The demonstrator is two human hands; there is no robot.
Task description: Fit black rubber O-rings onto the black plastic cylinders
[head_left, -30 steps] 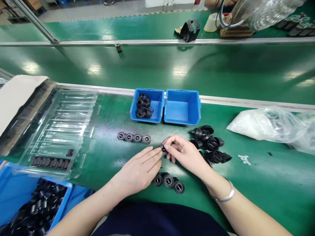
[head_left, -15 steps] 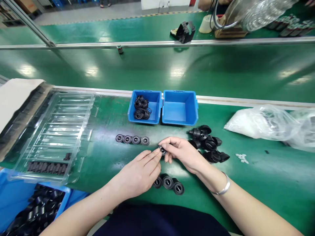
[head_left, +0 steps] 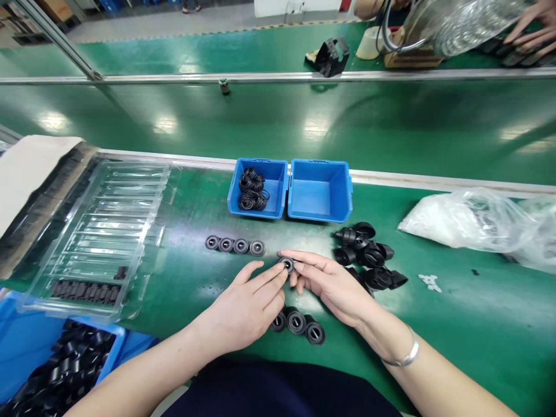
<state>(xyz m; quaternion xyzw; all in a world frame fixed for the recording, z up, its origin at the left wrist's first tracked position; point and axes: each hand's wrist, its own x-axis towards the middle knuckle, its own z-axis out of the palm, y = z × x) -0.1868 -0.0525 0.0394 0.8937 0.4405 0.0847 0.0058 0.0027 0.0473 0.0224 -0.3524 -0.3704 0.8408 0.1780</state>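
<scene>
Between my two hands is a small black round part (head_left: 286, 265), with its ringed face and pale centre slot turned up. My right hand (head_left: 326, 282) pinches it from the right side. The fingertips of my left hand (head_left: 245, 304) press on it from the left, covering part of it. Just to the left, several similar black round parts (head_left: 240, 246) stand in a row. Three black cylindrical parts (head_left: 296, 322) with slotted ends lie below the hands, the leftmost partly hidden by my left hand. A pile of black angled fittings (head_left: 369, 253) lies to the right.
One blue bin (head_left: 233, 200) holds black rings; another blue bin (head_left: 319, 200) adjoins it. A clear tray (head_left: 99, 231) with black pieces sits left, above a blue crate (head_left: 26, 341). Small white pieces (head_left: 430, 282) and a plastic bag (head_left: 452, 223) lie right. A co-worker's hand (head_left: 536, 29) shows at top right.
My right forearm has shifted slightly right, and both hands remain on the round part. A co-worker's hand has come over the items at top right. The view has shifted slightly.
</scene>
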